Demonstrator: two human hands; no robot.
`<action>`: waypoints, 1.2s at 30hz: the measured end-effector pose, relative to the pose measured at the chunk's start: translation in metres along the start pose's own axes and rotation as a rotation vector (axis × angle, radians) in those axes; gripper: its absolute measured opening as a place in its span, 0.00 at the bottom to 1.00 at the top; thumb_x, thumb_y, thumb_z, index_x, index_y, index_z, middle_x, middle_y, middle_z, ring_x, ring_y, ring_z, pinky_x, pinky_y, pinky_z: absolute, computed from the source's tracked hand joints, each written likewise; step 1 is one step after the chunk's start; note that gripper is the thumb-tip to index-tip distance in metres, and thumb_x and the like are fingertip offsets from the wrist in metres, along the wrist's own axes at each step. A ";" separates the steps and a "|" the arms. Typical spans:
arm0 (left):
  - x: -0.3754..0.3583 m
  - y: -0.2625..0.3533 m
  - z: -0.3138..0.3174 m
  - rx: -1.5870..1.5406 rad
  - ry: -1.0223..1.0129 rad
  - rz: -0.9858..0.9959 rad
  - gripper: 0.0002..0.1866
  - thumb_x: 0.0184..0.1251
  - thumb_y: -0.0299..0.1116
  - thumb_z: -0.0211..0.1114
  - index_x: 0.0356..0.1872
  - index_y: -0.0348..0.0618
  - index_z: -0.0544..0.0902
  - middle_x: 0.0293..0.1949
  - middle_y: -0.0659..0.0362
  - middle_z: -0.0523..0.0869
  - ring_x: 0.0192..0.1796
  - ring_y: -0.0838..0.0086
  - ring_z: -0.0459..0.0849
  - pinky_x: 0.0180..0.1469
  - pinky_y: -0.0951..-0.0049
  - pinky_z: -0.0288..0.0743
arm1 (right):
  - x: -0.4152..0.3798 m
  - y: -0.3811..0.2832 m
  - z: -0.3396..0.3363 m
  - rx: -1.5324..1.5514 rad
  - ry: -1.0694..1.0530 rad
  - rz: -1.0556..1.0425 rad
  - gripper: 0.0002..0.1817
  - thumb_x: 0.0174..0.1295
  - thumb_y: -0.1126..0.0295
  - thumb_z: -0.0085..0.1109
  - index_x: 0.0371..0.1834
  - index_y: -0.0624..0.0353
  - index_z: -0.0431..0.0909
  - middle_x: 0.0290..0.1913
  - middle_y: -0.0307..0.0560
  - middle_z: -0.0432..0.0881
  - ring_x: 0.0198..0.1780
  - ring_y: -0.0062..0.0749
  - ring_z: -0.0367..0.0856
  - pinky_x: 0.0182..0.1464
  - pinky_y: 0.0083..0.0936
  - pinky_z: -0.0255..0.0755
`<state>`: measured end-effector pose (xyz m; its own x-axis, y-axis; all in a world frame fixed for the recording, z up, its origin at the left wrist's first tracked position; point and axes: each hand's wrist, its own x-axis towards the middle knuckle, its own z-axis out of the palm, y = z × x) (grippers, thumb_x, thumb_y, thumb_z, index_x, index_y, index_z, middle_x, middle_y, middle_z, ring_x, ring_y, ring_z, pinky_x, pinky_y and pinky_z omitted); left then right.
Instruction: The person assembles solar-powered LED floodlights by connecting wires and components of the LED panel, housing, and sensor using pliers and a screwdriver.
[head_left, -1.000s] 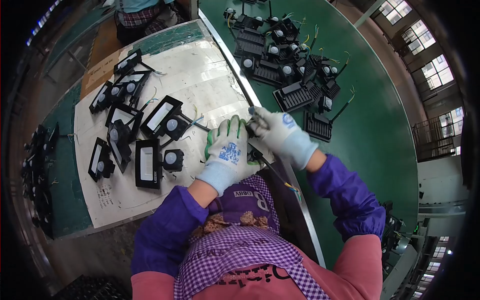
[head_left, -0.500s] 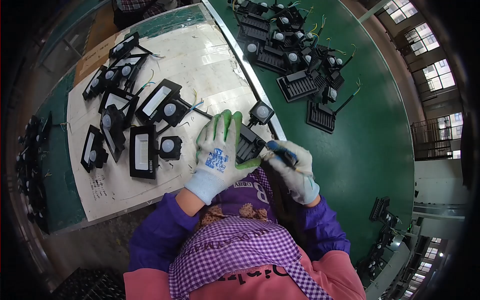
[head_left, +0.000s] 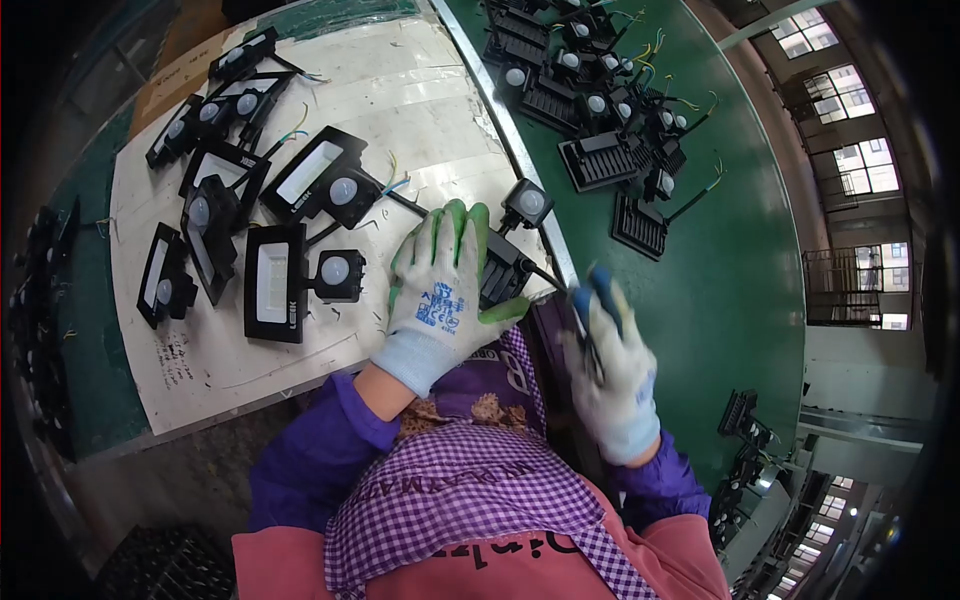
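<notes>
My left hand (head_left: 440, 285), in a white knit glove with green fingers, lies flat with its fingers stretched forward over a black floodlight (head_left: 503, 268). The floodlight lies face down, with ribbed housing and cable showing and its motion sensor (head_left: 527, 202) beyond my fingers. To the right, my right hand (head_left: 615, 375), also gloved, is near the cable's end at the table edge. Motion smears its fingers, and blue shows at their tips. A thin dark thing seems to lie along them; I cannot make out its kind. The fingers look closed around it.
Several sensor floodlights (head_left: 276, 283) lie on the white sheet (head_left: 420, 110) at left. More are piled face down on the green table (head_left: 720, 290) beyond a metal edge strip (head_left: 500, 125). A further group (head_left: 745, 425) lies at lower right, and another (head_left: 45, 330) at far left.
My right hand has moved right and slightly down, away from the floodlight beneath my left hand, uncovering its cable. My left hand stays on the floodlight. The whole view has shifted slightly.
</notes>
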<state>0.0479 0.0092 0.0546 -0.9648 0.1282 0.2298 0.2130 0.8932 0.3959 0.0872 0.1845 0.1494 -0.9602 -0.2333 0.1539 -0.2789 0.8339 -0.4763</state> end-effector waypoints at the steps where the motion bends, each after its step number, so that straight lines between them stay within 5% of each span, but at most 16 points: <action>1: -0.001 0.000 0.001 0.023 0.021 0.010 0.56 0.52 0.72 0.57 0.70 0.30 0.59 0.66 0.40 0.64 0.69 0.50 0.62 0.69 0.53 0.55 | 0.009 0.004 0.009 -0.083 0.026 0.040 0.21 0.56 0.78 0.61 0.56 0.59 0.76 0.55 0.60 0.78 0.51 0.54 0.82 0.53 0.32 0.76; 8: -0.003 0.000 0.002 -0.020 0.064 -0.012 0.55 0.51 0.70 0.60 0.70 0.34 0.60 0.66 0.42 0.66 0.68 0.51 0.64 0.69 0.53 0.55 | 0.046 0.036 0.023 -0.056 -0.167 0.119 0.09 0.61 0.69 0.59 0.42 0.59 0.80 0.37 0.57 0.79 0.38 0.51 0.79 0.40 0.39 0.71; 16: -0.003 -0.004 0.004 -0.065 0.045 -0.001 0.59 0.49 0.73 0.60 0.71 0.34 0.57 0.67 0.41 0.64 0.69 0.49 0.62 0.69 0.51 0.54 | 0.070 0.007 0.013 -0.491 -0.308 -0.023 0.07 0.58 0.69 0.60 0.36 0.60 0.79 0.33 0.51 0.77 0.36 0.49 0.79 0.38 0.39 0.72; 25: -0.002 -0.007 -0.001 -0.064 0.015 0.013 0.57 0.50 0.70 0.61 0.70 0.31 0.60 0.66 0.41 0.65 0.69 0.50 0.63 0.69 0.52 0.54 | 0.089 -0.010 0.014 -0.601 -0.507 -0.142 0.07 0.56 0.71 0.58 0.36 0.59 0.76 0.34 0.52 0.76 0.38 0.50 0.79 0.39 0.41 0.73; 34: -0.001 -0.005 -0.001 -0.091 -0.027 -0.007 0.58 0.50 0.68 0.63 0.71 0.29 0.56 0.68 0.41 0.62 0.70 0.50 0.60 0.71 0.52 0.53 | 0.100 -0.005 0.024 -0.594 -0.630 -0.170 0.15 0.58 0.71 0.56 0.49 0.57 0.77 0.42 0.53 0.82 0.43 0.49 0.83 0.43 0.38 0.77; 36: -0.002 -0.003 0.001 -0.136 0.036 0.001 0.53 0.49 0.64 0.65 0.71 0.37 0.59 0.68 0.42 0.62 0.70 0.50 0.61 0.71 0.50 0.51 | 0.096 -0.009 0.022 -0.583 -0.577 -0.172 0.12 0.57 0.73 0.56 0.45 0.59 0.77 0.42 0.55 0.82 0.43 0.50 0.83 0.43 0.38 0.77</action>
<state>0.0489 0.0064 0.0522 -0.9589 0.1119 0.2608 0.2357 0.8259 0.5122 -0.0028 0.1433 0.1496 -0.8076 -0.4678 -0.3592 -0.5207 0.8515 0.0619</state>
